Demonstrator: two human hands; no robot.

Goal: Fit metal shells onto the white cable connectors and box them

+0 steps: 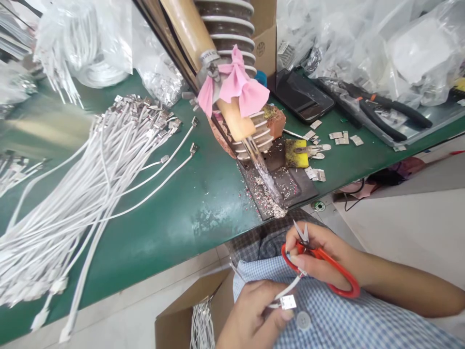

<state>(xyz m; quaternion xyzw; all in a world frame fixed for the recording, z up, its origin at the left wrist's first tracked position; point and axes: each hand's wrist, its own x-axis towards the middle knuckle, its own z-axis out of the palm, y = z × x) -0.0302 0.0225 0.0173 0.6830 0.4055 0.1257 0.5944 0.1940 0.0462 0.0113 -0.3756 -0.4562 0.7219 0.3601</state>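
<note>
Below the table edge, over a checked garment, my left hand (pixel 250 315) is closed on a white USB cable (pixel 286 291). The cable's silver USB plug (pixel 288 302) shows at the thumb and fingertips. My right hand (pixel 323 252) grips red-handled scissors (pixel 339 286), whose short blades (pixel 301 232) point up and are parted. A white cable end with a small pale tip lies at the right thumb; I cannot tell whether the thumb pinches it. The fingers of my left hand partly hide the cable.
A large bundle of white cables (pixel 98 169) lies on the green table (pixel 174 213). A soldering iron (pixel 267 179) rests above a debris-strewn dark tray (pixel 301 186), beside a yellow sponge (pixel 296 153). Pliers (pixel 385 106), a phone (pixel 305 97) and loose plugs stand right. Below, a cardboard box (pixel 181 310) holds cables.
</note>
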